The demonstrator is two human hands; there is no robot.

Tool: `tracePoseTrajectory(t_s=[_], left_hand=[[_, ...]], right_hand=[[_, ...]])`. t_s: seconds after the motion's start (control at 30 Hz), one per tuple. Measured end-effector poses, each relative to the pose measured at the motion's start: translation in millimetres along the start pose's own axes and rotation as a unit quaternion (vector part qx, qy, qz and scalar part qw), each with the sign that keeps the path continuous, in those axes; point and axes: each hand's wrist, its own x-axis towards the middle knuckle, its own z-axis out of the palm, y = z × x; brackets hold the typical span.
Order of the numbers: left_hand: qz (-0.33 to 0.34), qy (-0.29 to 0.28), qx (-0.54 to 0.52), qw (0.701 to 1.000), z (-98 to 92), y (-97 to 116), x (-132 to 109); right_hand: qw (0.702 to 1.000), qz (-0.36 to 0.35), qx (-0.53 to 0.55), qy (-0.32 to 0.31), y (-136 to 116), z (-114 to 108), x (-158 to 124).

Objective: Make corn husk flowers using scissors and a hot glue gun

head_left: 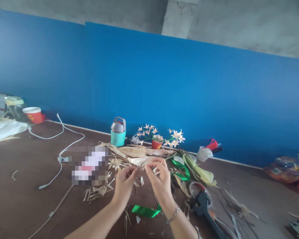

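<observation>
Left hand (125, 182) and right hand (161, 178) face each other above the brown table (20, 202), fingers curled; whether either is clamped on anything cannot be determined. Pale dried husk (139, 161) shows just beyond the fingertips.

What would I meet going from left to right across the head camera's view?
Clear jar with a pale yellowish top, red round tub with a white rim, the person's bare left hand, bare right hand, black pistol-shaped tool, shiny multicoloured plastic packet.
</observation>
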Motion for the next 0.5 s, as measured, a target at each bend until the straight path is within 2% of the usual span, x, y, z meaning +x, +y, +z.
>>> tracePoseTrajectory(t_s=[0.17,0.5], left_hand=[[0.031,0.013,0.035,0.999,1.2,5.1,-2.8],[0.045,0.011,0.056,0.997,0.8,2.1,-3.5]], right_hand=[[0.998,0.031,0.019,0.044,5.8,5.4,-3.6],[0.998,0.025,0.017,0.048,5.5,7.3,-5.2]])
